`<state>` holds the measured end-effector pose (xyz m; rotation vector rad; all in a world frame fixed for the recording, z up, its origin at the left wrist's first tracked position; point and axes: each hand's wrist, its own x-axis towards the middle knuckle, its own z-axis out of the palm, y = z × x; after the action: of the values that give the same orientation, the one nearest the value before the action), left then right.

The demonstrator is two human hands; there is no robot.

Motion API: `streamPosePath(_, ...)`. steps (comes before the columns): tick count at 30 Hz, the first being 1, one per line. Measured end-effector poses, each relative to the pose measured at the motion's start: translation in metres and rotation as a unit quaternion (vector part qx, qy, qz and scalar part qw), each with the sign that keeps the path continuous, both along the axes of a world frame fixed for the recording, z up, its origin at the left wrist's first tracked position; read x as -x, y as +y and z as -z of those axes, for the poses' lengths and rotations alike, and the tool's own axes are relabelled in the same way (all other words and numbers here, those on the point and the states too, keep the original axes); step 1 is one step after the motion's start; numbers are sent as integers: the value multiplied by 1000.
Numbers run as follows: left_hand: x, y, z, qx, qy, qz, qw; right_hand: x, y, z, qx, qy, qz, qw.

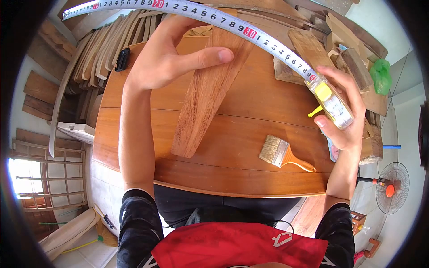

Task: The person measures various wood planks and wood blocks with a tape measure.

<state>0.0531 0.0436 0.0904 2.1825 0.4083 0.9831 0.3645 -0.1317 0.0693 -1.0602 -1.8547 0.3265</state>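
Note:
My right hand (346, 111) grips a clear-and-yellow tape measure (330, 102). Its extended blade (214, 15) arches leftward across the top of the view, past the 30 and 20 marks. My left hand (165, 60) is closed around the upper part of a reddish-brown wooden board (208, 98). The thumb rests across the board's face, while the other fingers are mostly hidden behind the board and blade. The board slants from upper right to lower left, narrower at its lower end. A paintbrush (281, 153) with an orange handle lies on the table below my right hand.
The brown wooden table (250, 178) has a curved front edge close to my body. A small black object (122, 59) sits at its left edge. Wood pieces (308, 49) and a green plastic bag (380, 76) are at the right. Curved slats (107, 49) lean at left; a fan (392, 187) stands right.

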Motion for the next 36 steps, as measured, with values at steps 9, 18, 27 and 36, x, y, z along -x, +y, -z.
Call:
streamPosePath(9, 1, 5, 6, -26, -29, -1, 999, 1, 0, 1, 1, 1, 4, 1000)
streamPosePath(18, 0, 3, 5, -21, -30, 0, 999, 0, 0, 1, -10, -8, 3, 1000)
streamPosePath(27, 1, 2, 4, -29, -23, -5, 999, 0, -1, 1, -17, -10, -2, 1000)
streamPosePath(36, 1, 3, 6, -23, -21, 2, 1000, 0, -2, 0, -12, -19, 2, 1000)
